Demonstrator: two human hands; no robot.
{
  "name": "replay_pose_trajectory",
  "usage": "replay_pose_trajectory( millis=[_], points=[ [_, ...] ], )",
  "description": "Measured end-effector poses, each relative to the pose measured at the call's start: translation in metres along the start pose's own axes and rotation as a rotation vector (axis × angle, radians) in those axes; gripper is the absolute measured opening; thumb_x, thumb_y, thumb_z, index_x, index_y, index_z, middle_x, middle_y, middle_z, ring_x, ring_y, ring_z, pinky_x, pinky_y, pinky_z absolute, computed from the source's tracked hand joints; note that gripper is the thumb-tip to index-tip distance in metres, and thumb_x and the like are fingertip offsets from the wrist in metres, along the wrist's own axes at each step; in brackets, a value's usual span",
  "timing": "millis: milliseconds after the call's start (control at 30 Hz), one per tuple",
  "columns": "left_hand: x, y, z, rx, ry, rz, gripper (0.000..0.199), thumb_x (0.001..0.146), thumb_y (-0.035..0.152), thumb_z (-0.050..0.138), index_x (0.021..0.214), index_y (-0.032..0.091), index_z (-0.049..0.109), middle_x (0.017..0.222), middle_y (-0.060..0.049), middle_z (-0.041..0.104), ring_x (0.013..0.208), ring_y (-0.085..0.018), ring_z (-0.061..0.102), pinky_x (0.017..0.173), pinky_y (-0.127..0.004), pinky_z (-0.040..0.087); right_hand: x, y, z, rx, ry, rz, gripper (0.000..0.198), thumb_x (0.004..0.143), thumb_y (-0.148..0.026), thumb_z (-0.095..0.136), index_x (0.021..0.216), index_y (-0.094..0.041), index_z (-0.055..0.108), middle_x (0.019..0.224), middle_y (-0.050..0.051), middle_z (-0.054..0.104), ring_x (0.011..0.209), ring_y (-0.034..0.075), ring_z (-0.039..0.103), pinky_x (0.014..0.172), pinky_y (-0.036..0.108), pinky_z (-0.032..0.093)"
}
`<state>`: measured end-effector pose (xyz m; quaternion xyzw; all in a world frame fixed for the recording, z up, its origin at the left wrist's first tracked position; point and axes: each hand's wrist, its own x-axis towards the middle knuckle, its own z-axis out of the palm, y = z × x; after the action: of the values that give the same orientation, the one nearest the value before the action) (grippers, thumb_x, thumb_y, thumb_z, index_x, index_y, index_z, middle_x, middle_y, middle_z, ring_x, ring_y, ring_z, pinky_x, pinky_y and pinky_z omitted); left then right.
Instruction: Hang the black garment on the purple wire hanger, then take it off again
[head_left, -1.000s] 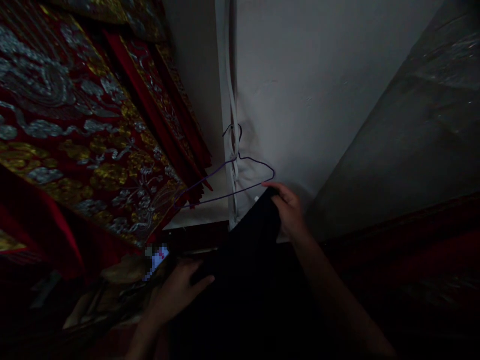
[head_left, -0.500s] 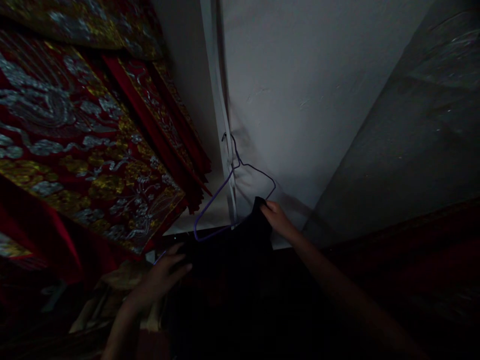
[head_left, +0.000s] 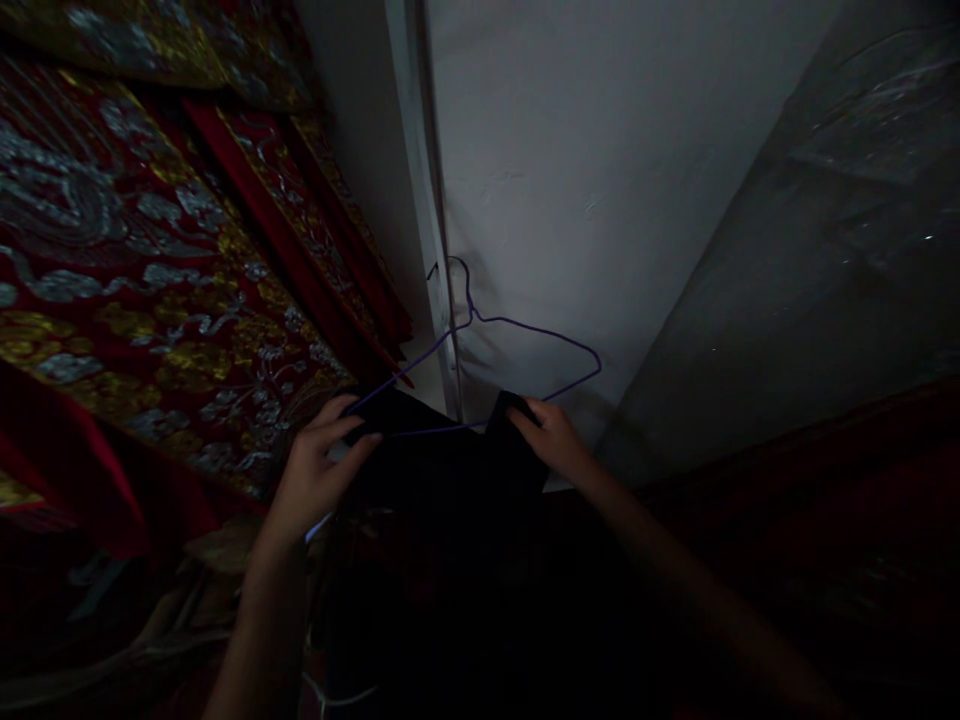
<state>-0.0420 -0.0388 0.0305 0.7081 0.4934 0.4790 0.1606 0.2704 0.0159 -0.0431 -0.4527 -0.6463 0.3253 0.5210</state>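
Note:
A purple wire clothes hanger (head_left: 536, 327) hangs by its hook from a pale vertical strip on the wall. Black cloth, seemingly a garment (head_left: 442, 500), drapes over its lower bar; dim light hides most of the cloth. With fingers curled, my left hand (head_left: 319, 465) grips the garment's upper left part at the hanger's left corner. My right hand (head_left: 555, 435) pinches the garment's upper edge between thumb and fingers, just beneath the hanger's right arm. The right corner of the hanger sticks out bare beyond the cloth.
Red cloth with gold and silver embroidery (head_left: 187, 300) hangs at the left. Behind the hanger rises a pale wall (head_left: 600, 150) with the vertical strip (head_left: 420, 140). A grey, shiny sheet (head_left: 810, 240) covers the right side. Indistinct items lie in shadow at lower left.
My left hand has moved up and taken hold of the garment at the hanger's left corner. The hanger has turned, its right corner swinging outward. My right hand still grips the cloth.

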Motion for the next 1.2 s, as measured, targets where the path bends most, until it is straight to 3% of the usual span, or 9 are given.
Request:
replay_pose_trajectory(
  millis=[233, 367, 467, 567, 767, 933, 1000, 1100, 1200],
  points=[
    [0.029, 0.004, -0.023, 0.208, -0.181, 0.166, 0.024, 0.088, 0.040, 0.063, 0.084, 0.021, 0.077, 0.134, -0.011, 0.066, 0.123, -0.030, 0.062, 0.110, -0.041, 0.045, 0.000, -0.002, 0.001, -0.077, -0.033, -0.038, 0.031, 0.087, -0.043, 0.056, 0.073, -0.018, 0.067, 0.069, 0.001, 0.066, 0.065, 0.018, 0.057, 0.063, 0.028, 0.043],
    [0.021, -0.026, -0.044, 0.337, -0.183, 0.073, 0.027, 0.085, 0.040, 0.059, 0.086, 0.020, 0.077, 0.133, -0.012, 0.067, 0.120, -0.031, 0.064, 0.108, -0.044, 0.048, 0.005, -0.004, -0.027, -0.210, 0.019, 0.001, 0.042, 0.085, -0.053, 0.057, 0.061, -0.018, 0.058, 0.057, 0.000, 0.055, 0.056, 0.015, 0.049, 0.053, 0.026, 0.035],
    [0.010, -0.037, -0.049, 0.329, -0.155, -0.034, 0.033, 0.087, 0.043, 0.057, 0.096, 0.019, 0.078, 0.112, -0.009, 0.077, 0.102, -0.028, 0.072, 0.097, -0.040, 0.055, 0.006, -0.007, -0.036, -0.237, 0.028, 0.022, 0.044, 0.085, -0.055, 0.057, 0.060, -0.019, 0.055, 0.056, -0.001, 0.051, 0.053, 0.014, 0.045, 0.050, 0.025, 0.031],
    [0.008, -0.026, -0.039, 0.267, -0.071, -0.053, 0.036, 0.091, 0.037, 0.053, 0.111, 0.019, 0.076, 0.109, -0.007, 0.078, 0.100, -0.026, 0.073, 0.095, -0.037, 0.056, -0.001, -0.012, -0.022, -0.208, -0.045, 0.029, 0.043, 0.086, -0.055, 0.057, 0.063, -0.018, 0.059, 0.059, 0.000, 0.055, 0.056, 0.015, 0.050, 0.050, 0.025, 0.034],
    [0.034, 0.004, 0.010, 0.175, -0.048, 0.191, 0.037, 0.094, 0.029, 0.056, 0.127, 0.020, 0.070, 0.131, -0.007, 0.070, 0.121, -0.024, 0.065, 0.110, -0.039, 0.048, -0.021, -0.021, 0.016, -0.077, -0.154, -0.037, 0.031, 0.092, -0.042, 0.052, 0.082, -0.018, 0.068, 0.076, 0.002, 0.069, 0.070, 0.018, 0.061, 0.062, 0.026, 0.045],
    [0.051, -0.013, 0.042, 0.116, -0.035, 0.187, 0.041, 0.096, 0.035, 0.058, 0.133, 0.019, 0.065, 0.130, -0.009, 0.070, 0.122, -0.025, 0.065, 0.109, -0.040, 0.048, -0.028, -0.024, 0.005, -0.111, -0.145, -0.155, 0.022, 0.091, -0.025, 0.049, 0.085, -0.020, 0.070, 0.079, 0.002, 0.072, 0.076, 0.018, 0.067, 0.071, 0.028, 0.051],
    [0.049, -0.022, 0.046, 0.106, -0.042, 0.165, 0.036, 0.098, 0.035, 0.054, 0.126, 0.019, 0.068, 0.124, -0.008, 0.073, 0.117, -0.025, 0.067, 0.107, -0.040, 0.049, -0.030, -0.025, -0.010, -0.150, -0.044, -0.251, 0.027, 0.088, -0.018, 0.048, 0.099, -0.022, 0.073, 0.095, 0.003, 0.076, 0.089, 0.019, 0.071, 0.080, 0.030, 0.054],
    [0.047, -0.029, 0.043, 0.141, 0.026, 0.176, 0.033, 0.099, 0.034, 0.050, 0.121, 0.018, 0.070, 0.119, -0.009, 0.074, 0.113, -0.024, 0.068, 0.105, -0.039, 0.050, -0.032, -0.029, -0.043, -0.217, 0.354, -0.365, 0.039, 0.084, -0.015, 0.052, 0.117, -0.023, 0.071, 0.115, 0.006, 0.074, 0.100, 0.021, 0.071, 0.086, 0.032, 0.055],
    [0.050, -0.028, 0.033, 0.215, 0.010, 0.213, 0.033, 0.100, 0.034, 0.049, 0.118, 0.016, 0.071, 0.117, -0.010, 0.074, 0.110, -0.024, 0.068, 0.103, -0.039, 0.050, -0.026, -0.038, -0.080, -0.222, 0.655, -0.245, 0.044, 0.084, -0.021, 0.060, 0.127, -0.020, 0.066, 0.116, 0.009, 0.073, 0.097, 0.023, 0.071, 0.082, 0.035, 0.057]
  ],
)
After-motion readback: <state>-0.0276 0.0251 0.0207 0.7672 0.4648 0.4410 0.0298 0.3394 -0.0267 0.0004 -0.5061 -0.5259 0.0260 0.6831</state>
